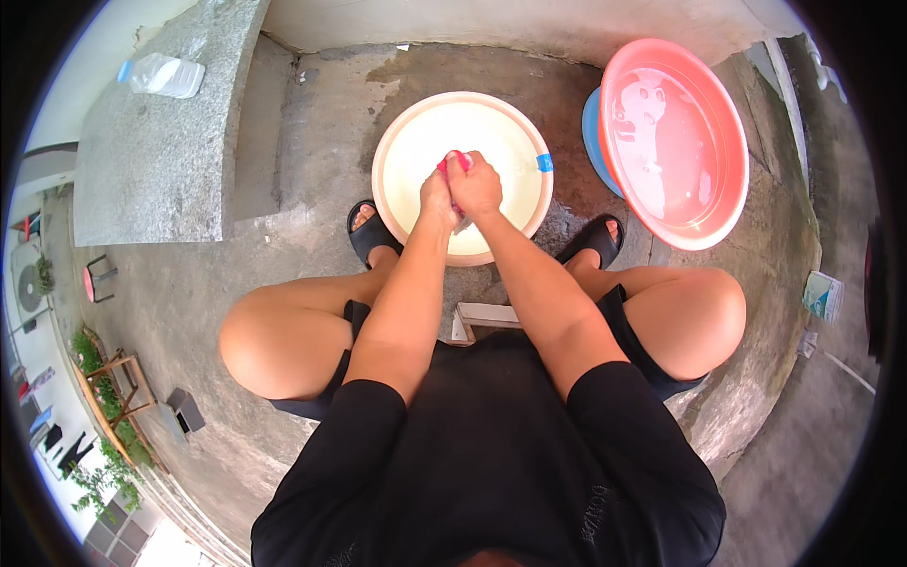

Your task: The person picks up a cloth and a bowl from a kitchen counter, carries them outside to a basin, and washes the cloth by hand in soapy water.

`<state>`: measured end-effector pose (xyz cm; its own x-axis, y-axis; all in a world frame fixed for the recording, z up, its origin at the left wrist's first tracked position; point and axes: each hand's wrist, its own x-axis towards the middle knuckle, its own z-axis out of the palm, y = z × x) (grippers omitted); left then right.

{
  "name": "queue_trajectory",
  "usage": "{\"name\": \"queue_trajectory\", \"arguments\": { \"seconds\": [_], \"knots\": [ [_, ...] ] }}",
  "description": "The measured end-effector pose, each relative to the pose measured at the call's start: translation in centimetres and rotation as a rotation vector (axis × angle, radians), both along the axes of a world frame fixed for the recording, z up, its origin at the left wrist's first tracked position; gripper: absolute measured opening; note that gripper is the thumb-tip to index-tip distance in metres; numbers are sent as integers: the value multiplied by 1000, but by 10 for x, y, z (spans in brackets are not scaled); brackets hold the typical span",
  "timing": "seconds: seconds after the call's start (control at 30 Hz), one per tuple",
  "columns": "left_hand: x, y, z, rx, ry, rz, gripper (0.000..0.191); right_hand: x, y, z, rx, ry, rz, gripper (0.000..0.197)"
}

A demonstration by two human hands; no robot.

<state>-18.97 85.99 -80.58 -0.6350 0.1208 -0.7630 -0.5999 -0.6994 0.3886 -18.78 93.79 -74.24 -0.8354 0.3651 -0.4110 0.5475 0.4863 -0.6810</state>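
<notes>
Both my hands are pressed together over a round, pale basin (380, 166) that stands on the floor between my feet. A wet red cloth (455, 161) is bunched between them, most of it hidden by the fingers. My left hand (437, 195) grips it from the left side. Wrapped over it from the right is my right hand (476, 186). The basin's inside looks very bright, so the liquid in it is hard to make out. A piece of blue tape (544, 163) sticks to the basin's right rim.
A large pink basin (733, 163) holding water rests on a blue basin (594, 138) at the right. On the grey stone slab (163, 163) at the left lies a clear plastic bottle (166, 76). Part of a low stool (489, 313) shows beneath me. A packet (823, 296) lies far right.
</notes>
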Motion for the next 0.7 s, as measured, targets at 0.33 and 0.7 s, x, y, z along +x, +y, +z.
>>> {"name": "queue_trajectory", "arguments": {
  "seconds": [0.33, 0.7],
  "knots": [
    [-4, -45, 20, 26, 144, 61, 34, 45, -41, 43, -57, 428, 48, 37],
    [5, -22, 26, -378, 328, 261, 39, -29, 79, -16, -337, 328, 70, 25]
  ]
}}
